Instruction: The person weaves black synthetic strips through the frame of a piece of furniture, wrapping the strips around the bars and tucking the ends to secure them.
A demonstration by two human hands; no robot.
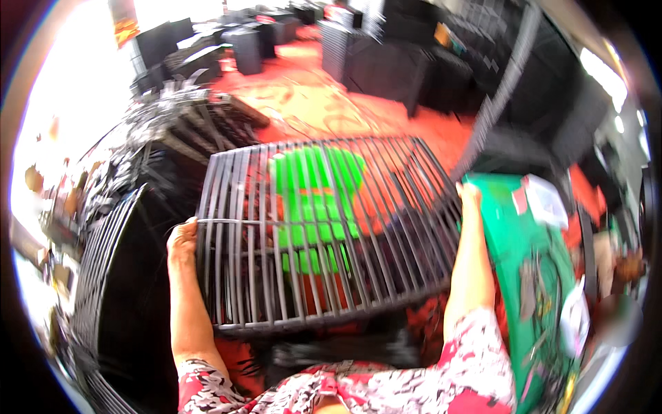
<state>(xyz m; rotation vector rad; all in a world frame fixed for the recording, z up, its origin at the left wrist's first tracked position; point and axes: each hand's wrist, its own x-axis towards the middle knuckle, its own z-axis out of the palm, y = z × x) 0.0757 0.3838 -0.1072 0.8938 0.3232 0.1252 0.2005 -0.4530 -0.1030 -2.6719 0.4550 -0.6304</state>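
Observation:
A dark grey slatted panel [386,269] with a thick rounded rim spans the space in front of me, held up between my two hands. My left hand [183,238] is closed round its left edge. A thin pale strand [231,221] runs from beside that hand across several slats. At the far right edge, my right hand [470,195] grips the panel's side; its fingers are partly hidden and blurred. Through the gaps a bright green plastic chair [321,165] shows behind the panel.
To my right stands a green-topped table [500,228] with tools, cords and a clear plastic container [547,201]. Dark slatted pieces [114,255] and a heap of black strips [162,121] are on the left. Black woven furniture [379,65] fills the back of the red floor [296,86].

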